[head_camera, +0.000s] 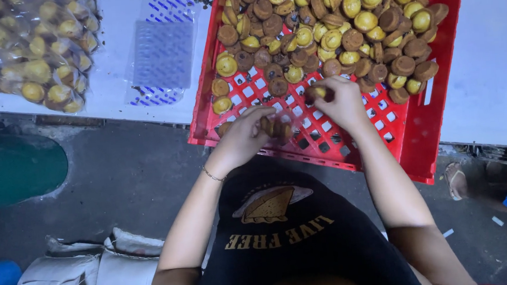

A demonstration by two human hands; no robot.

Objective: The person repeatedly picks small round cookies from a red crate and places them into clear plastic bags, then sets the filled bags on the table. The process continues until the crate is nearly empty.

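Observation:
A red plastic crate [419, 131] rests on a white table and juts over its near edge. It holds a heap of small round cakes [329, 30], brown with yellow tops. My left hand [247, 138] is over the crate's near rim, closed on a short stack of cakes [277, 127]. My right hand [340, 101] is just beyond it, fingers pinched on one cake [316, 91] at the heap's near edge. A thin bracelet is on my left wrist.
Clear bags of packed cakes [27, 51] lie at the table's far left. A flat stack of empty blue-printed bags [161, 51] lies beside the crate. White sacks [78, 277] sit on the floor at lower left. Another person's sandalled foot [457, 180] shows at right.

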